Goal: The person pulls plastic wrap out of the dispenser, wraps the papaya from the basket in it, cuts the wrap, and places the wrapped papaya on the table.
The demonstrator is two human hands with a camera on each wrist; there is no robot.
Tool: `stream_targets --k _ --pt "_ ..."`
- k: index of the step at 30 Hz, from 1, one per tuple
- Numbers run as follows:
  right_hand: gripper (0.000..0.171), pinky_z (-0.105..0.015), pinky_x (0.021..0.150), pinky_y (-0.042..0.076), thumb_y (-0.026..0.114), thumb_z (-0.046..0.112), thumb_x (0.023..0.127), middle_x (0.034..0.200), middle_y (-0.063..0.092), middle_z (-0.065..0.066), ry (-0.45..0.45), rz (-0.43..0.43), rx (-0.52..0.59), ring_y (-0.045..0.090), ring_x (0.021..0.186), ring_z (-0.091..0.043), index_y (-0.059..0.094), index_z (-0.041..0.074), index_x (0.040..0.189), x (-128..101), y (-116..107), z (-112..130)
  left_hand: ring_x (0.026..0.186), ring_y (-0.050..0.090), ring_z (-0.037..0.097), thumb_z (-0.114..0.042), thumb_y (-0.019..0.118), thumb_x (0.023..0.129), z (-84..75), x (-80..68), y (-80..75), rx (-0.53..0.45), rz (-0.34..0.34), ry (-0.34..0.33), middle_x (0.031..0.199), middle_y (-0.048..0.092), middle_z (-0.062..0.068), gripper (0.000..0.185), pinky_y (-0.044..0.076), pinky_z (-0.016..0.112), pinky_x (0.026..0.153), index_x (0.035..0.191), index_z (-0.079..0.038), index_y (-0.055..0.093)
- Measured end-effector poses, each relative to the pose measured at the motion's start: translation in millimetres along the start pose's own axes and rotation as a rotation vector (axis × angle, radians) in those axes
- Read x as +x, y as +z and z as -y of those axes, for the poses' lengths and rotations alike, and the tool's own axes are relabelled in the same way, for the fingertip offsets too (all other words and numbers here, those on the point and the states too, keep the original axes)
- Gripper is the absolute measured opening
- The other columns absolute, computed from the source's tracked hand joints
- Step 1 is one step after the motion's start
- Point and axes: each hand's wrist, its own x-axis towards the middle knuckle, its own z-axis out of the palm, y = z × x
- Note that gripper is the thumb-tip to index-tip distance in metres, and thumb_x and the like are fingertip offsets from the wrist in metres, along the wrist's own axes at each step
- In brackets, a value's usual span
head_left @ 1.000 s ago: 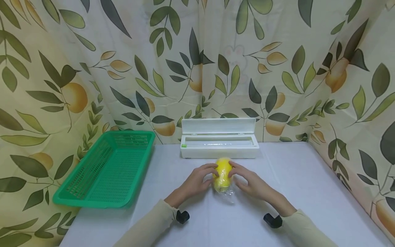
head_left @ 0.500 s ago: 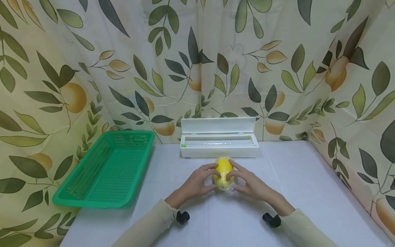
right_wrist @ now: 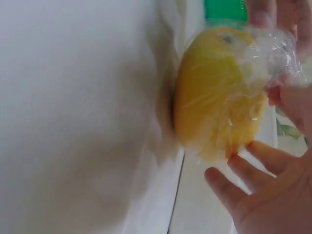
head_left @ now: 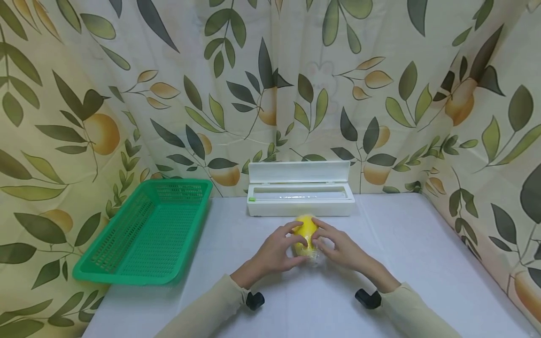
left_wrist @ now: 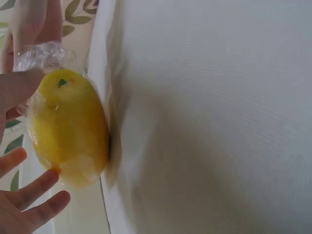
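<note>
A yellow oval fruit [head_left: 305, 229], smooth with a small green stem mark at one end, lies on the white cloth between both hands. Clear cling film [right_wrist: 275, 53] covers it and bunches up at the end nearer the person. My left hand [head_left: 275, 249] curls round the fruit's left side, thumb at the film's near end and fingertips at the far end. On the opposite side my right hand [head_left: 343, 249] holds it, its thumb against the gathered film and its fingertips touching the far end. Whether either thumb pinches the film cannot be told.
Just beyond the fruit stands a white cling film box [head_left: 301, 209], lid raised, with a roll inside. A green slotted plastic basket [head_left: 179, 272] sits to the left. Patterned curtains [head_left: 296, 94] enclose the table at the back and sides.
The loose film trailing toward the person is now bunched against the fruit. My left hand has shifted right over the fruit, and my right fingers have curled in closer.
</note>
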Motion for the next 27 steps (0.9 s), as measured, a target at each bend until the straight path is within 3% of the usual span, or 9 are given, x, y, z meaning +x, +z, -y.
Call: stream_targets --k 4,6,9,11,14,18,25,27 --pt "0.027 -0.06 0.107 0.041 0.06 -0.007 0.098 0.16 0.038 -0.023 -0.006 0.056 0.002 0.039 0.143 -0.047 0.059 0.017 0.11 -2.5 -3.8 -4.1 0.115 0.063 0.026 -0.028 0.079 0.091 -0.7 0.5 2.7 0.0 -0.044 -0.006 0.138 0.061 0.009 0.012 0.053 0.039 0.097 0.094 -0.016 0.076" --pt "0.036 -0.06 0.108 0.04 0.067 -0.01 0.092 0.163 0.033 -0.022 0.006 0.108 0.02 0.034 0.146 -0.047 0.056 0.018 0.113 -4.3 -6.9 -6.3 0.114 0.064 0.026 -0.025 0.079 0.091 0.0 0.5 3.7 -0.013 -0.06 -0.02 0.135 0.064 0.007 0.009 0.053 0.038 0.096 0.091 -0.017 0.076" --pt "0.05 -0.062 0.111 0.035 0.081 -0.002 0.084 0.166 0.025 -0.021 0.016 0.17 0.044 0.027 0.149 -0.047 0.054 0.021 0.119 -5.3 -9.3 -6.8 0.115 0.065 0.025 -0.023 0.078 0.091 1.2 1.3 4.8 -0.018 -0.091 -0.029 0.131 0.067 0.006 0.007 0.053 0.036 0.097 0.09 -0.017 0.074" --pt "0.053 -0.062 0.113 0.032 0.088 0.01 0.08 0.166 0.025 -0.022 0.002 0.16 0.054 0.027 0.149 -0.048 0.055 0.021 0.12 -4.4 -8.5 -5.8 0.115 0.065 0.023 -0.022 0.077 0.092 2.2 2.6 5.4 -0.026 -0.113 -0.029 0.129 0.068 0.006 0.007 0.053 0.035 0.098 0.09 -0.016 0.073" --pt "0.044 -0.064 0.111 0.034 0.088 0.019 0.082 0.163 0.032 -0.024 -0.029 0.09 0.042 0.033 0.146 -0.049 0.06 0.022 0.116 -2.7 -4.6 -4.2 0.114 0.066 0.022 -0.021 0.075 0.092 2.4 4.6 6.3 -0.039 -0.138 -0.031 0.126 0.07 0.006 0.007 0.053 0.034 0.097 0.088 -0.016 0.072" --pt "0.024 -0.07 0.108 0.035 0.081 0.018 0.089 0.158 0.038 -0.027 -0.05 0.007 0.034 0.039 0.141 -0.052 0.066 0.025 0.105 -1.1 1.5 -3.0 0.113 0.067 0.021 -0.02 0.073 0.092 2.1 5.7 7.7 -0.073 -0.151 -0.053 0.123 0.071 0.006 0.007 0.053 0.034 0.096 0.087 -0.016 0.071" --pt "0.016 -0.075 0.105 0.033 0.074 0.015 0.095 0.157 0.041 -0.026 -0.035 -0.013 0.037 0.039 0.141 -0.053 0.065 0.028 0.097 0.9 3.0 -0.4 0.111 0.066 0.02 -0.019 0.075 0.09 3.3 6.1 10.8 -0.126 -0.168 -0.079 0.119 0.072 0.005 0.006 0.053 0.033 0.095 0.086 -0.015 0.072" --pt "0.009 -0.076 0.105 0.033 0.073 0.018 0.096 0.155 0.043 -0.026 -0.029 -0.014 0.039 0.039 0.141 -0.053 0.066 0.024 0.095 1.5 2.4 -0.8 0.111 0.066 0.02 -0.018 0.075 0.09 3.3 6.4 10.7 -0.148 -0.169 -0.079 0.119 0.072 0.005 0.005 0.053 0.034 0.096 0.087 -0.014 0.073"
